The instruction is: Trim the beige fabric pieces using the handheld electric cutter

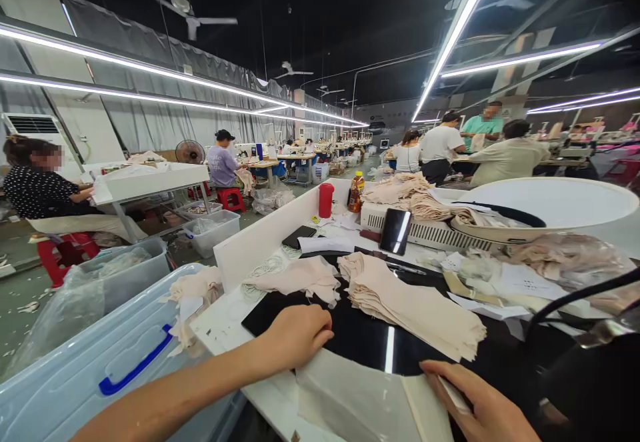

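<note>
Two grips flank one pale sheet [357, 395], which lies between them and extends toward the wearer. The left hand [295, 335] is curled at its far edge; whether it pinches the sheet I cannot tell. The right hand [483, 399] is closed on one slim white item [454, 394] beside the sheet's right edge. One stack of beige cloth [415, 305] lies just beyond both grips, nearer the right, its long axis slanting away leftward; its layers are uncountable. One loose beige piece [305, 277] lies beyond the left grip, on the worktop [220, 325].
</note>
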`<state>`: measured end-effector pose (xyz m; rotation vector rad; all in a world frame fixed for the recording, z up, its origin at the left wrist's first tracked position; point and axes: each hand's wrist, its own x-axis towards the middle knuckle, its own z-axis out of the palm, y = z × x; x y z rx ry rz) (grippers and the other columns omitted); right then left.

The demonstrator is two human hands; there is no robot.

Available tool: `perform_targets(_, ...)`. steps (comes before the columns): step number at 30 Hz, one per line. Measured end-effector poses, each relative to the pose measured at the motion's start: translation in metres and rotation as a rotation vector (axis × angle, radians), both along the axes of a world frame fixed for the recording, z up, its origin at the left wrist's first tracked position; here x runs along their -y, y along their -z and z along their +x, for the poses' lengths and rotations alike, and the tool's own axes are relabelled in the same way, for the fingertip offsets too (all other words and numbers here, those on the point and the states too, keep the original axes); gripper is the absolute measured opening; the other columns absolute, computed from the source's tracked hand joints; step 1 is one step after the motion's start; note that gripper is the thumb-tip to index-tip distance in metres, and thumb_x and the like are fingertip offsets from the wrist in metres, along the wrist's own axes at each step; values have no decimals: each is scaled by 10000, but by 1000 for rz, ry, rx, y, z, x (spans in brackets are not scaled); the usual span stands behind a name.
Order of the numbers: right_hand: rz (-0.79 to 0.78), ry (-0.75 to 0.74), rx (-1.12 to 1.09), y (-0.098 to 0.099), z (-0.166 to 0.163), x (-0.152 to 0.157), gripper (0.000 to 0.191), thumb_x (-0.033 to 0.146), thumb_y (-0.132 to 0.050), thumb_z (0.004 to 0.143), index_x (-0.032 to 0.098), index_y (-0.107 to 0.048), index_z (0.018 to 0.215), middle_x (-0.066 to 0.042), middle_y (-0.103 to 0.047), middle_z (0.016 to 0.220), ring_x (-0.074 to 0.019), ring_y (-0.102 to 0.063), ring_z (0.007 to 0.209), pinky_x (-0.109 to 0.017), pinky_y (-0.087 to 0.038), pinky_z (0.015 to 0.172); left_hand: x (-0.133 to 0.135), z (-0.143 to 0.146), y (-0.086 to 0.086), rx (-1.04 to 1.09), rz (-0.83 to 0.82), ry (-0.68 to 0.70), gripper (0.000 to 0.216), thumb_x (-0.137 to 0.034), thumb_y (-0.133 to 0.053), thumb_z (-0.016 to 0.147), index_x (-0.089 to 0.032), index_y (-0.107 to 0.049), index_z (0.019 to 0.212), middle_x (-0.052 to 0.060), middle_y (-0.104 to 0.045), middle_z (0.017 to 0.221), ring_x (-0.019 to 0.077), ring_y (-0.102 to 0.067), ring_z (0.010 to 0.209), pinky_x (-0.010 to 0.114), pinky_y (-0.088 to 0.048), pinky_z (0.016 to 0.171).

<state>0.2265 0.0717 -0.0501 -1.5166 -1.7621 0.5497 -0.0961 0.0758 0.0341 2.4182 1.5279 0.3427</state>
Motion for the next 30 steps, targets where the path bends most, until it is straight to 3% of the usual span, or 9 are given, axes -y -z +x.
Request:
perform_targets(5,204,-27,244,-5,-4,-2,348,370,-477,986,241,-748,1164,-110,-775,1193,-303,-761,1067,-415,-627,895,10,9,2,-10,91,203,228,-178,-491,1059,-162,-717,1036,107,-712,1078,260,-648,1033,378,-482,951)
perform_targets(8,309,4,516,-20,-9,4,420,110,-430,962,178,-671,1299,-151,-734,1240,-314,-717,1109,-435,-602,906,26,29,11,87,186,470,241,-164,-459,1077,-170,-693,1138,97,-720,1141,239,-660,1063,361,-504,971)
perform_targets(11,444,63,728,-33,-14,16,418,66,-463,977,162,-639,1343,-158,-705,1302,-324,-675,1135,-443,-579,938,38,51,23,163,273,646,219,-171,-491,1076,-169,-668,1206,94,-724,1200,238,-679,1086,353,-525,986)
perform_targets(14,532,26,778,-40,-17,32,401,39,-462,984,171,-651,1312,-138,-731,1224,-288,-679,1091,-424,-570,937,41,66,32,159,317,698,184,-191,-530,1074,-162,-669,1191,95,-733,1196,239,-690,1074,354,-536,997)
perform_targets(18,557,-175,748,-39,-20,42,416,-27,-451,943,211,-696,1180,-64,-774,1119,-210,-718,981,-326,-597,816,36,68,39,138,337,729,189,-225,-585,1062,-147,-663,1215,93,-733,1194,255,-691,1101,384,-544,1008)
perform_targets(22,572,-120,834,-36,-21,41,456,-98,-431,867,122,-709,1154,-106,-793,1097,-248,-744,904,-358,-608,705,30,63,39,135,324,717,216,-250,-572,1074,-169,-662,1252,88,-726,1219,243,-682,1125,374,-522,1052)
perform_targets(26,640,-88,815,-50,-13,58,482,-98,-400,903,110,-698,1219,-114,-786,1159,-260,-735,1027,-375,-603,820,26,59,33,83,288,716,244,-266,-548,1088,-190,-661,1291,89,-714,1227,237,-675,1131,372,-525,1046)
perform_targets(28,766,-85,747,-60,2,76,396,-20,-536,949,147,-692,1272,-94,-757,1263,-254,-702,1131,-382,-570,945,25,57,30,71,299,726,236,-252,-541,1090,-180,-667,1277,89,-714,1205,236,-673,1126,377,-521,1048)
perform_targets(30,942,3,645,-71,22,92,507,14,-765,835,204,-701,1301,-63,-749,1252,-259,-693,1105,-408,-539,1003,25,58,28,85,331,735,217,-232,-542,1088,-165,-675,1246,93,-715,1181,234,-670,1122,371,-514,1049)
